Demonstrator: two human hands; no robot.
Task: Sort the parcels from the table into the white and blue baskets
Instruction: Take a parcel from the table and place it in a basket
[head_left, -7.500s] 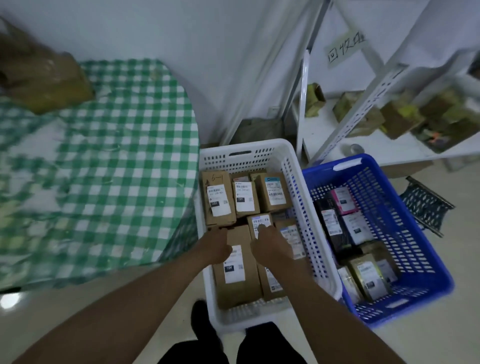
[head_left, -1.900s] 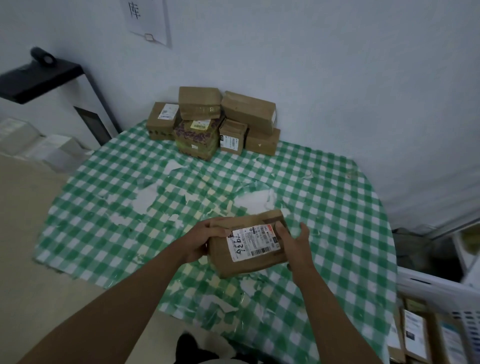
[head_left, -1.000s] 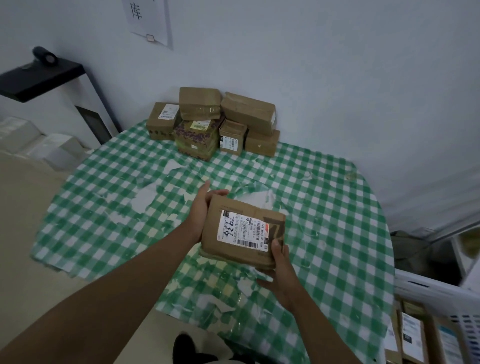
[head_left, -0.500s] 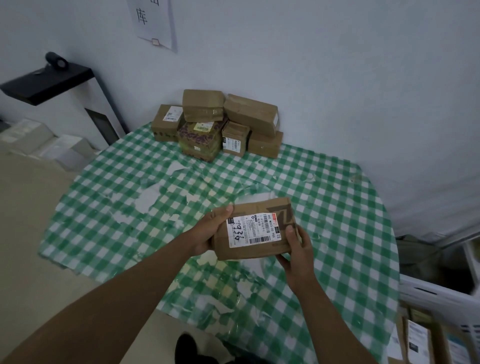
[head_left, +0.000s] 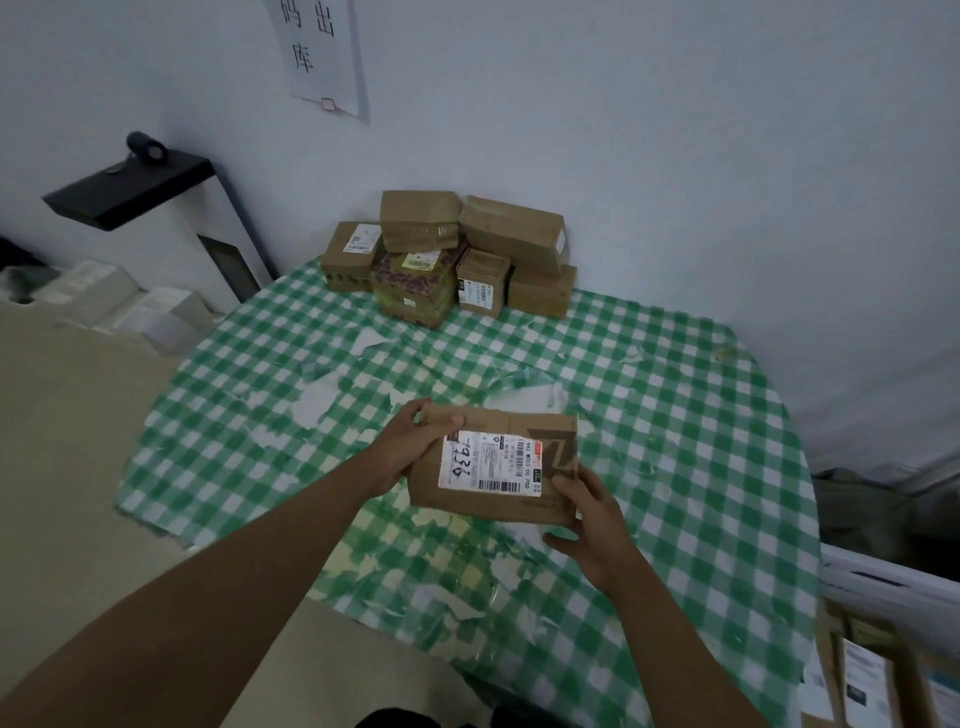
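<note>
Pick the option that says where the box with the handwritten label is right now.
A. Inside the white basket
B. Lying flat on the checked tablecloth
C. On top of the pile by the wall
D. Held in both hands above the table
D: the left hand grips the box at its left end and the right hand at its lower right corner, above the table.

Single head-worn wide-angle view, looking forward and down over the table (head_left: 675, 415), near the hands, wall (head_left: 675, 156) behind.
</note>
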